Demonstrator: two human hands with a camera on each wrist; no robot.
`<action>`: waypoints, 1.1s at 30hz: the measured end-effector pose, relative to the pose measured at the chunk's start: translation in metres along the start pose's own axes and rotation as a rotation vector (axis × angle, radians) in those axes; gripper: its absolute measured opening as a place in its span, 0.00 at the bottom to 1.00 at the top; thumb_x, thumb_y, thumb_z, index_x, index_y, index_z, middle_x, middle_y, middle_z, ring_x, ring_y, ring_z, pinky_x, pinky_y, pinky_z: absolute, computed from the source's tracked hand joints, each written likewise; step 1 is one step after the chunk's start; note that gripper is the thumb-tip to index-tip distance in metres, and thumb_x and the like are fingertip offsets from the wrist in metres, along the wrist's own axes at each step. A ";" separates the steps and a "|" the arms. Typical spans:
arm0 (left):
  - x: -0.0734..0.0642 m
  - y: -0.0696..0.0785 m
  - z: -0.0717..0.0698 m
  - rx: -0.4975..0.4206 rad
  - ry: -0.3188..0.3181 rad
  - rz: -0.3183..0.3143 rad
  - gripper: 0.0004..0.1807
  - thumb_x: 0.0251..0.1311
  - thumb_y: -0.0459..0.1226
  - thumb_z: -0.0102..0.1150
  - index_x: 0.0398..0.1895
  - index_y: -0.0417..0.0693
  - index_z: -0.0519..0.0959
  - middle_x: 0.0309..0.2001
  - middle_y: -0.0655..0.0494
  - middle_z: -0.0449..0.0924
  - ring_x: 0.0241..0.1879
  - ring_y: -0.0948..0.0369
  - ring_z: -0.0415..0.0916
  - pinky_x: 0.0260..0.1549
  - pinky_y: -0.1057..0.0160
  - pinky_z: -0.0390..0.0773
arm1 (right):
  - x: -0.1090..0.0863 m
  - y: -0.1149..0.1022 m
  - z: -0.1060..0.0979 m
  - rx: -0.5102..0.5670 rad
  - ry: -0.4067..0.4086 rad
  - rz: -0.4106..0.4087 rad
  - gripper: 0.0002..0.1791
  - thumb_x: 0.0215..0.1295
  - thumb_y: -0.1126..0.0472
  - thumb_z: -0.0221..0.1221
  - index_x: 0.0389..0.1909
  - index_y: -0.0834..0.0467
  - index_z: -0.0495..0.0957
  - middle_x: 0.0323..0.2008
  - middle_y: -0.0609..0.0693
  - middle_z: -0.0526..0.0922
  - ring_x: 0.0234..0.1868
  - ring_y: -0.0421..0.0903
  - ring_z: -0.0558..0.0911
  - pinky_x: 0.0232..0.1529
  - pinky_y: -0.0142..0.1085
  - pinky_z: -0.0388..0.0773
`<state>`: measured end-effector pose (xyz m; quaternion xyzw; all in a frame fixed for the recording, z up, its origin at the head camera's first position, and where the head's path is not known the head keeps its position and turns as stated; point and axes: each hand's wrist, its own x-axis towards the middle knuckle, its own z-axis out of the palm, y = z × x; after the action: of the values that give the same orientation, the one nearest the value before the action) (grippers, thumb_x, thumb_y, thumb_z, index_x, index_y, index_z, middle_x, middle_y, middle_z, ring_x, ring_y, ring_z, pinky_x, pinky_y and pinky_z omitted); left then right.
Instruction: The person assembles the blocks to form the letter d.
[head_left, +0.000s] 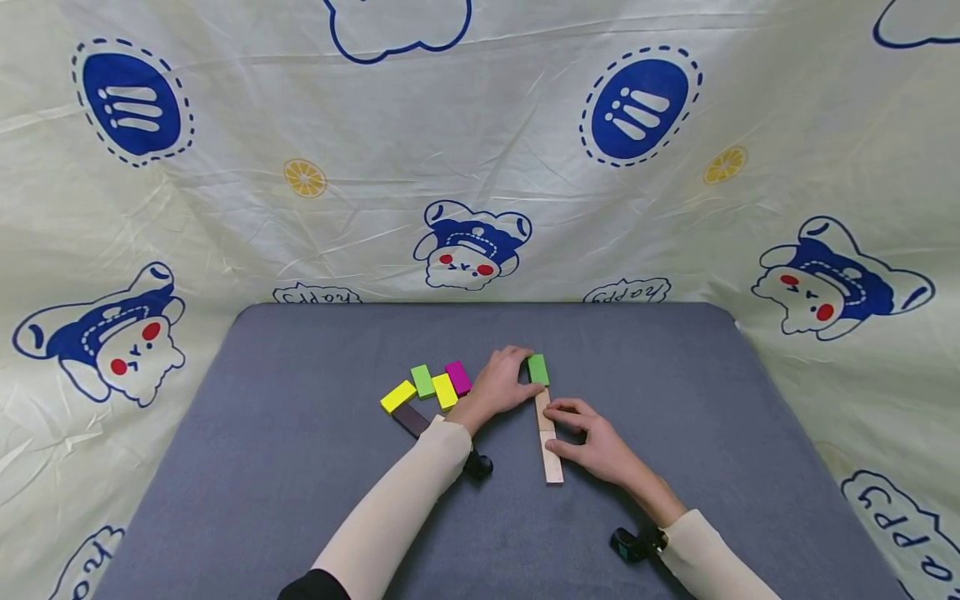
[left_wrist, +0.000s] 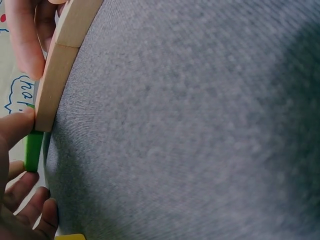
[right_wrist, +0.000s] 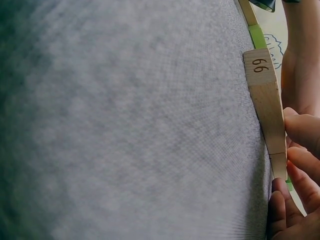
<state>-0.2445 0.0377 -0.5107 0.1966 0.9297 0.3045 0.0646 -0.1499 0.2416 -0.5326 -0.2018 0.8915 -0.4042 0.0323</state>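
My left hand [head_left: 498,385] pinches a green block [head_left: 538,371] at its two ends, thumb at the near end and a finger at the far end. That block sits in line with two plain wooden blocks laid end to end, a far one [head_left: 545,419] and a near one [head_left: 553,468]. The right hand [head_left: 600,446] rests its thumb and forefinger against the right side of the wooden row, fingers relaxed. In the right wrist view, the near wooden block [right_wrist: 268,110] carries the number 66 on its end. The left wrist view shows the green block [left_wrist: 33,150] touching the wooden row.
Left of the left hand lie a yellow block [head_left: 397,397], a dark block [head_left: 411,420], a light green block [head_left: 422,382], another yellow block [head_left: 444,392] and a magenta block [head_left: 458,377]. The left sleeve partly covers this group. Grey cloth [head_left: 300,467] covers the table; a printed curtain hangs behind.
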 end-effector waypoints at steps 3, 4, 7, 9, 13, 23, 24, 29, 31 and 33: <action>0.000 0.001 0.000 0.022 -0.020 -0.002 0.36 0.67 0.51 0.64 0.74 0.48 0.70 0.71 0.48 0.71 0.70 0.50 0.68 0.68 0.51 0.71 | 0.000 0.000 0.000 -0.008 0.009 -0.012 0.27 0.66 0.55 0.70 0.64 0.58 0.80 0.65 0.54 0.76 0.67 0.56 0.74 0.62 0.52 0.73; 0.000 0.001 0.000 0.028 -0.026 -0.004 0.35 0.68 0.51 0.63 0.74 0.48 0.70 0.72 0.48 0.71 0.70 0.50 0.67 0.68 0.51 0.71 | -0.001 0.000 0.000 -0.013 0.013 -0.018 0.27 0.66 0.55 0.70 0.64 0.58 0.80 0.65 0.54 0.76 0.66 0.56 0.75 0.62 0.51 0.74; -0.001 0.003 0.000 0.047 -0.035 -0.006 0.35 0.68 0.51 0.62 0.74 0.48 0.70 0.72 0.48 0.71 0.70 0.50 0.67 0.69 0.50 0.70 | -0.002 0.000 0.000 -0.018 0.023 -0.028 0.27 0.66 0.55 0.70 0.64 0.58 0.80 0.64 0.54 0.76 0.65 0.56 0.75 0.61 0.47 0.75; -0.001 0.003 0.000 0.055 -0.033 -0.007 0.34 0.69 0.51 0.61 0.74 0.47 0.70 0.72 0.48 0.71 0.70 0.50 0.67 0.69 0.50 0.70 | -0.002 0.000 0.000 -0.018 0.024 -0.032 0.27 0.66 0.55 0.70 0.64 0.58 0.80 0.64 0.54 0.76 0.65 0.56 0.75 0.60 0.45 0.75; -0.001 0.003 0.000 0.069 -0.023 0.003 0.33 0.70 0.50 0.60 0.74 0.47 0.71 0.71 0.47 0.72 0.69 0.49 0.68 0.69 0.50 0.70 | -0.002 0.000 0.000 -0.012 0.023 -0.027 0.27 0.66 0.55 0.70 0.64 0.58 0.80 0.64 0.54 0.76 0.65 0.55 0.75 0.61 0.44 0.75; -0.005 0.007 -0.004 0.046 -0.046 0.005 0.38 0.70 0.48 0.59 0.80 0.52 0.60 0.74 0.46 0.68 0.71 0.47 0.66 0.70 0.47 0.69 | 0.000 0.001 0.000 -0.002 0.008 -0.008 0.27 0.66 0.55 0.69 0.65 0.57 0.80 0.65 0.54 0.76 0.67 0.57 0.74 0.62 0.53 0.73; -0.006 0.007 -0.005 0.034 -0.045 0.009 0.38 0.70 0.48 0.60 0.80 0.53 0.60 0.74 0.46 0.68 0.71 0.47 0.66 0.70 0.47 0.69 | 0.000 0.001 0.000 -0.002 0.009 -0.008 0.27 0.66 0.55 0.69 0.65 0.57 0.80 0.65 0.54 0.76 0.67 0.57 0.74 0.62 0.53 0.73; -0.015 0.002 -0.014 -0.016 -0.041 0.019 0.40 0.67 0.48 0.62 0.80 0.55 0.60 0.74 0.47 0.67 0.71 0.48 0.65 0.69 0.47 0.70 | 0.000 0.000 0.000 -0.003 0.009 -0.007 0.27 0.66 0.55 0.70 0.64 0.58 0.80 0.65 0.54 0.76 0.67 0.57 0.75 0.61 0.51 0.74; -0.018 -0.001 -0.021 -0.035 -0.031 0.018 0.41 0.66 0.49 0.63 0.80 0.55 0.61 0.74 0.47 0.66 0.72 0.48 0.64 0.69 0.47 0.70 | 0.000 0.000 0.000 -0.002 0.008 -0.006 0.27 0.66 0.55 0.70 0.64 0.59 0.80 0.65 0.54 0.76 0.67 0.57 0.75 0.61 0.51 0.74; -0.022 -0.005 -0.029 -0.051 -0.018 0.015 0.41 0.65 0.49 0.64 0.79 0.55 0.61 0.74 0.47 0.66 0.72 0.47 0.64 0.69 0.46 0.70 | 0.000 0.000 0.000 0.000 0.007 -0.006 0.27 0.66 0.55 0.70 0.64 0.59 0.80 0.64 0.54 0.76 0.67 0.57 0.75 0.62 0.52 0.74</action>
<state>-0.2327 0.0097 -0.4905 0.2045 0.9196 0.3267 0.0758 -0.1498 0.2414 -0.5325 -0.2031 0.8911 -0.4048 0.0277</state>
